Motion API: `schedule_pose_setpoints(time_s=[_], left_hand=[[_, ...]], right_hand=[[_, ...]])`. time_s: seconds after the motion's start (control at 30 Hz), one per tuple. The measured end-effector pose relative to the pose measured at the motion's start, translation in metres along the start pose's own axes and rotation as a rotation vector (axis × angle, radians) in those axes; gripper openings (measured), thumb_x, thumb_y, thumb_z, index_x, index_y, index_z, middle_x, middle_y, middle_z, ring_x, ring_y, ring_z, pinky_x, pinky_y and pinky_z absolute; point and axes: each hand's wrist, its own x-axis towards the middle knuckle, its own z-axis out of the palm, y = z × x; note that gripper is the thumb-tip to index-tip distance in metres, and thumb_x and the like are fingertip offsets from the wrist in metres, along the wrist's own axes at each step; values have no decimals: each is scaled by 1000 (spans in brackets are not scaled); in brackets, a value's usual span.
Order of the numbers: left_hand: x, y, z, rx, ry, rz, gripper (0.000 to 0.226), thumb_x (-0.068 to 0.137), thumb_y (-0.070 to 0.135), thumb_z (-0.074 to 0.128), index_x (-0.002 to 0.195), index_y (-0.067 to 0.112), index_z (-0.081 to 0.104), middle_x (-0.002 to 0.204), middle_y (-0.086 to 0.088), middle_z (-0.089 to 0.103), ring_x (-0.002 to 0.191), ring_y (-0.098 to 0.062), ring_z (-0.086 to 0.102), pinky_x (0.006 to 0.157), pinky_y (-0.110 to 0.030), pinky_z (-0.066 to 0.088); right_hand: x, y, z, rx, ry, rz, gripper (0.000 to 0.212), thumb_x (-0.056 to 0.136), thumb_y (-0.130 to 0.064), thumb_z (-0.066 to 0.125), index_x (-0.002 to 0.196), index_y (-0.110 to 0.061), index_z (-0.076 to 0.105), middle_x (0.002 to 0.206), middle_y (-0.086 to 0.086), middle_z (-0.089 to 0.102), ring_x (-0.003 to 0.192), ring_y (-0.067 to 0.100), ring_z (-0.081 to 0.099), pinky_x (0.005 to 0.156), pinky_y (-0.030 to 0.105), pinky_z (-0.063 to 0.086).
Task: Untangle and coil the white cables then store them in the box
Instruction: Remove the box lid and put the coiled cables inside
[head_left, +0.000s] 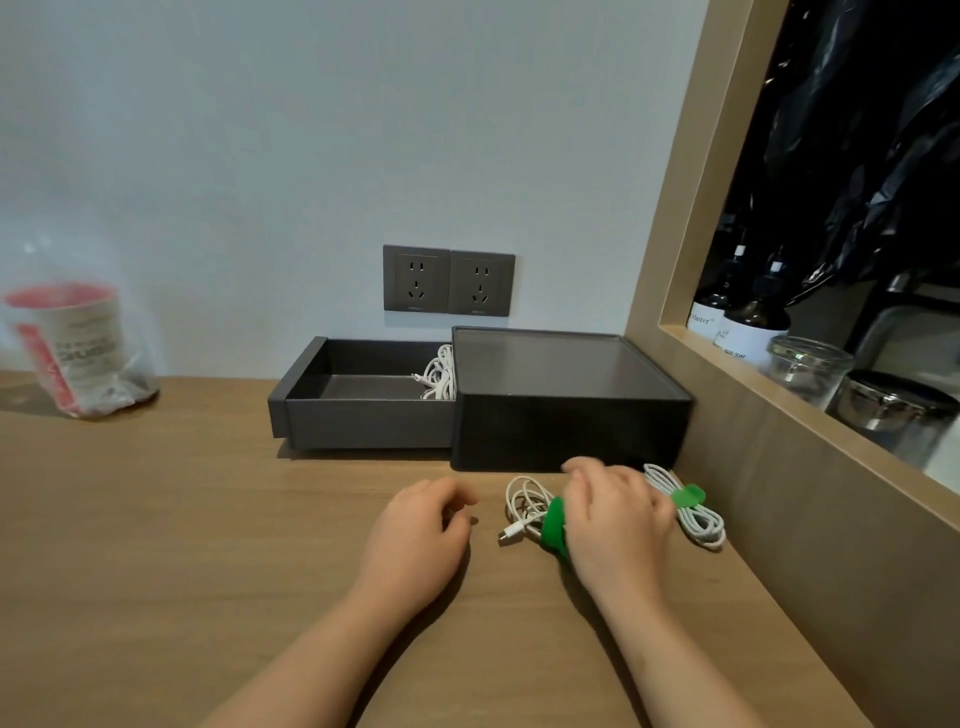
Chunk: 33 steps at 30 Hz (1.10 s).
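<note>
Two hands lie low on the wooden table (208, 545). The left hand (415, 535) rests there with its fingers loosely curled and nothing in them. The right hand (618, 525) covers one side of a coiled white cable (524, 504), over its green tie (553, 525); whether the fingers pinch the tie or only lie on it I cannot tell. Just beside that hand, on its right, lies a second coil (698, 522), bound by a second tie (688, 495).

These cables are probably light, soft and limp, and the loops would spring apart if lifted by one strand. The best hold is likely at the tied middle, so the bundle stays together and the plug ends trail harmlessly.

Behind them stands the dark box (566, 431), its drawer (363, 426) pulled out to the left. A third cable (439, 374) lies bundled inside, against the drawer's right end. That makes three white cables: two on the table and one stored.

On the wall behind are two sockets (449, 280). Far left sits one plastic bag (78, 353).
</note>
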Motion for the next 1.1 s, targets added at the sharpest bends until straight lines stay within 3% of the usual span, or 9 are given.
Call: schedule_pose_setpoints(time_s=[0.1,0.2,0.33,0.4,0.53,0.67,0.77,0.87,1.1], left_hand=[[-1,2,2,24,-6,42,23,95,20,49,114,29,59,107,16,56,106,-3,51,91,-18,42],[-1,14,6,15,-28,161,34,96,28,47,129,34,50,129,17,46,122,1,36,100,-15,30],[0,32,20,211,-187,402,53,96,37,46,145,37,26,157,14,12,144,-8,3,119,-33,12],[1,34,27,346,-260,436,55,97,39,40,148,37,18,158,12,10,146,-11,-3,118,-36,5],[2,31,27,421,-221,402,51,98,36,38,146,38,20,149,13,33,140,-9,21,117,-38,8],[2,28,13,373,-142,330,49,96,34,45,143,35,29,139,15,47,130,-4,38,116,-30,14],[0,20,-2,267,-101,205,40,95,30,49,133,29,35,117,11,58,104,-2,53,90,-15,40],[0,10,-15,148,-77,84,32,93,27,54,120,26,37,99,11,60,81,-2,58,68,-15,50],[12,1,-50,-218,177,-91,31,80,27,73,101,29,51,96,14,62,93,-3,60,74,-20,51]], right_hand=[[10,33,-7,-111,109,164,26,92,-20,44,109,-26,63,117,-4,60,119,18,41,97,36,20],[15,52,-7,-263,-80,312,31,93,-24,43,120,-30,57,139,-4,45,129,23,30,103,39,22],[15,47,-2,-249,-123,260,36,94,-22,43,129,-29,50,134,1,48,121,24,42,100,36,32],[13,45,0,-200,-115,183,35,93,-17,46,126,-29,53,125,-1,54,116,20,45,97,33,35],[9,43,4,-66,-148,67,29,91,-19,52,118,-29,59,115,-6,59,109,15,47,92,31,40],[5,32,8,187,-245,25,22,88,-22,58,108,-30,64,103,-13,61,100,6,52,85,28,48],[1,17,12,433,-319,19,19,89,-20,58,103,-32,65,95,-17,63,92,0,57,75,17,49],[0,2,16,540,-270,-37,17,90,-18,58,95,-33,64,91,-17,64,91,-3,57,75,13,46],[10,-42,14,712,-199,-146,25,89,-10,57,86,-34,63,89,-17,61,88,-4,54,69,11,45]])
